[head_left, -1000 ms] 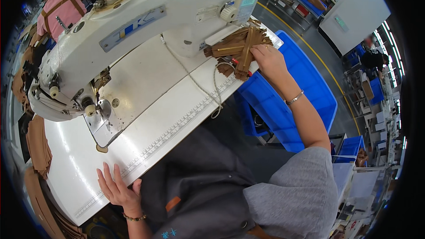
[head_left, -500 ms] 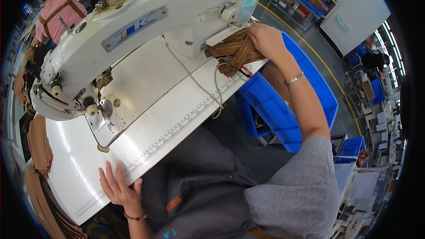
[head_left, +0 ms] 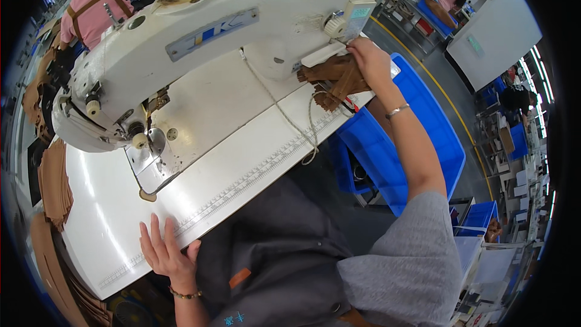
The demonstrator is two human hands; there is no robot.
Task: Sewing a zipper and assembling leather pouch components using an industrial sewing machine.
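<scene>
My left hand (head_left: 166, 253) rests open at the near edge of the white sewing table (head_left: 236, 172), fingers spread and holding nothing. My right hand (head_left: 370, 65) reaches to the far right of the table, beside a pile of brown leather-like strips (head_left: 339, 79). Its fingers are bent together near the base of the white sewing machine (head_left: 215, 36); what they pinch, if anything, is hidden. Some small red-handled tool (head_left: 350, 104) lies partly under the strips. No material shows beneath the presser foot (head_left: 151, 142).
Blue bins (head_left: 417, 139) stand to the right of the table, below my right forearm. A looped cord (head_left: 284, 115) hangs from the machine over the table edge. Stacked brown pieces (head_left: 55, 184) lie at the left edge. A person in pink (head_left: 100, 9) sits beyond the machine.
The whole view has shifted a little. My right hand's fingertips have moved slightly left along the machine base, and the fingers are drawn closer together. My left hand stays open at the table edge.
</scene>
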